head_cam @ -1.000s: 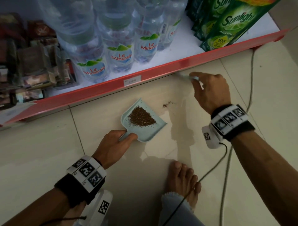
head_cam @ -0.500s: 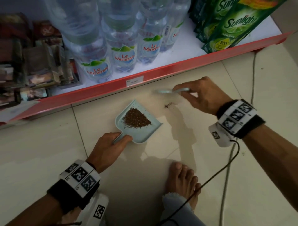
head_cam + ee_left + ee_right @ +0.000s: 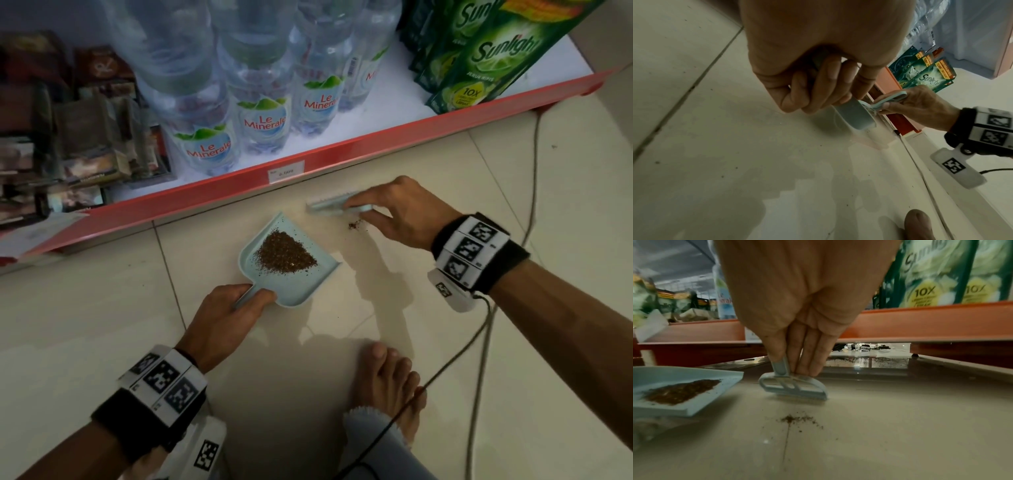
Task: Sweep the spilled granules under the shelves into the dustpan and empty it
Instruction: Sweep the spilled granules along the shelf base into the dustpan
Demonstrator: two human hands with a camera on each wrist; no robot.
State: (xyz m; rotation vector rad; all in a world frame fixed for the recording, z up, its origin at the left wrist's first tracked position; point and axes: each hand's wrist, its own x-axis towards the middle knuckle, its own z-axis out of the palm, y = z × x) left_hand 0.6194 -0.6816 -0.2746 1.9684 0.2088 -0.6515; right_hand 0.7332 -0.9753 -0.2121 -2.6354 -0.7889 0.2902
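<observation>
A pale blue dustpan [image 3: 301,291] lies flat on the floor tiles with a heap of brown granules [image 3: 284,253] in it. My left hand [image 3: 227,313] grips its handle; in the left wrist view my fingers [image 3: 826,81] curl round that handle. My right hand [image 3: 397,214] holds a small pale blue brush [image 3: 330,205], bristles down on the floor just right of the pan. A small patch of loose granules [image 3: 352,226] lies under the right hand. In the right wrist view the brush [image 3: 795,386] stands behind the patch [image 3: 795,419], with the dustpan [image 3: 701,405] at left.
A red-edged bottom shelf [image 3: 376,144] runs behind, holding water bottles [image 3: 263,113], green Sunlight pouches [image 3: 486,58] and boxes at left. More dark granules [image 3: 869,360] lie in the gap under the shelf. My bare foot [image 3: 390,380] and a cable [image 3: 479,329] are on the floor nearby.
My right hand has swung the brush from near the shelf edge down and left, toward the small patch. The left hand and dustpan have stayed in place on the floor.
</observation>
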